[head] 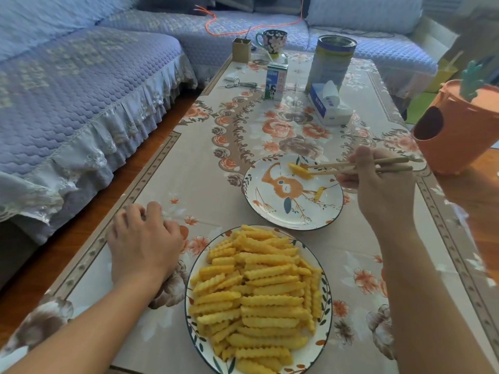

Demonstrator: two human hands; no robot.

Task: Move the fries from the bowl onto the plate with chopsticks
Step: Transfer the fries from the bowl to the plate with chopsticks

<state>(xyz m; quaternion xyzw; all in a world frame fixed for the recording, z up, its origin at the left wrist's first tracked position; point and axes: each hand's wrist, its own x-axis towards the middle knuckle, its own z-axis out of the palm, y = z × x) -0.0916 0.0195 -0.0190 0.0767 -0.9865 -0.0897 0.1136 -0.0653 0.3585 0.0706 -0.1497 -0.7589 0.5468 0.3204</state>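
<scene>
head view: my right hand (378,184) is raised over the far right of the tabletop (189,184), its fingers (348,180) curled round a pair of wooden chopsticks (359,166). the chopstick tips reach left over the plate (270,211) and are at a single crinkle-cut fry (299,170), which sits at the plate's far side; i cannot tell whether the tips pinch it or merely touch it. a second, smaller fry (318,193) lies on the plate nearer its right rim. the plate is white with an orange animal drawing and leafy sprigs.

the bowl (328,298) stands close to me, just this side of the plate, heaped with yellow crinkle-cut fries (259,292).

my left hand (143,241) rests on the tabletop beside the bowl's left edge, its fingers loosely curled and grasping nothing.

further off on the flowered tablecloth stand a milk carton (276,81), a tall tin can (330,63) with a tissue pack (328,105) in front of it, a flowered mug (273,41) and a small brown box (241,49). an orange carrot-shaped bin (459,130) stands at the right edge. a blue quilted sofa (81,90) runs along the left and back.
</scene>
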